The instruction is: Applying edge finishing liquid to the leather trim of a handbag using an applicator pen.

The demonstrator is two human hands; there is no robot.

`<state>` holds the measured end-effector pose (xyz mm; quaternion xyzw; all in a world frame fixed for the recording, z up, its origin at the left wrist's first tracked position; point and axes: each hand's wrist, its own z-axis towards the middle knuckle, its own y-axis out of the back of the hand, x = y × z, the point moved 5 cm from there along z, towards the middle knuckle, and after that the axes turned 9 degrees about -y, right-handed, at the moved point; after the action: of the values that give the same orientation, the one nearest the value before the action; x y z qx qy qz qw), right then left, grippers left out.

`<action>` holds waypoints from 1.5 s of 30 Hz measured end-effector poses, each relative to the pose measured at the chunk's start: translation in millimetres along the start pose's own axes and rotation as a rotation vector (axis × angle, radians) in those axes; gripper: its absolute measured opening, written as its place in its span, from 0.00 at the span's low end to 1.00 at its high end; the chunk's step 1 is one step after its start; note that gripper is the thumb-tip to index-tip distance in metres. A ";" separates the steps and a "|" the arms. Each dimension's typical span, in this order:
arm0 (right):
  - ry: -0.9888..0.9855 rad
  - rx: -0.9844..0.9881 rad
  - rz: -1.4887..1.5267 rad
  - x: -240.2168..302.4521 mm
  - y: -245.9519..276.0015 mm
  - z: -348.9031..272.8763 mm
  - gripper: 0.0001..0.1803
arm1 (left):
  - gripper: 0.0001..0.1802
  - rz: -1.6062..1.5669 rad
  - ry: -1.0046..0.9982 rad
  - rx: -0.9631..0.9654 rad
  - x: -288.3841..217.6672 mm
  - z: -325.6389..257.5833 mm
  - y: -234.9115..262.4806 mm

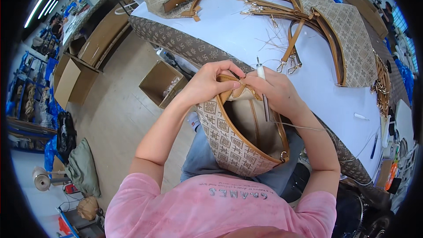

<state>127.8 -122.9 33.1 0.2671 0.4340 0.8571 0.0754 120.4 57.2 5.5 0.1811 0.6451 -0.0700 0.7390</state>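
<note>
Two hands meet at the upper end of a handbag's open mouth, the left hand (211, 81) and the right hand (280, 90) nearly touching, thumbs and fingers closed in a pinch on the small tan tab (240, 89) there. The right hand also has a slim pen-like tool (261, 71) tucked among its fingers, its white part and metal tip pointing up and away from the tab; just what the fingertips press is partly hidden. The handbag (229, 136) sits on the person's lap, its mouth facing up, the pale lining showing and tan trim running down to a metal ring (284, 155) at the near end. Judging by this pose, the step in hand is close finishing work on the tab, with the tool parked rather than applied. The next move seems to call for the left hand to hold the tab steady while the right frees its fingers or turns the tool tip toward the spot, clear of the opposite thumb. A thin cord (304, 127) runs from the tool's lower end across the right forearm and could snag. Beyond the bag, the white table (317, 92) bears loose threads (271, 42) and a heap of tan straps (264, 6) with metal clips; a cardboard box (150, 83) stands beside it.
</note>
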 end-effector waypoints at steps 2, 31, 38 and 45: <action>-0.005 -0.003 0.066 -4.0 0.7 -0.6 0.15 | 0.13 0.006 0.008 -0.003 -0.4 -0.1 -0.1; -1.717 -0.691 -0.924 -137.8 228.8 -307.2 0.17 | 0.12 0.128 -0.188 -0.219 -21.5 -31.5 16.5; -1.525 -0.627 -0.770 -133.2 202.7 -282.5 0.14 | 0.12 0.170 -0.175 -0.230 -31.0 -41.4 11.3; -0.706 -0.747 0.186 4.5 139.7 -106.5 0.15 | 0.17 0.242 -0.138 -0.175 -46.8 -20.2 -20.9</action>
<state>82.6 -281.7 93.3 0.5322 0.0212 0.8142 0.2311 87.2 39.1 45.5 0.1872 0.5698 0.0636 0.7976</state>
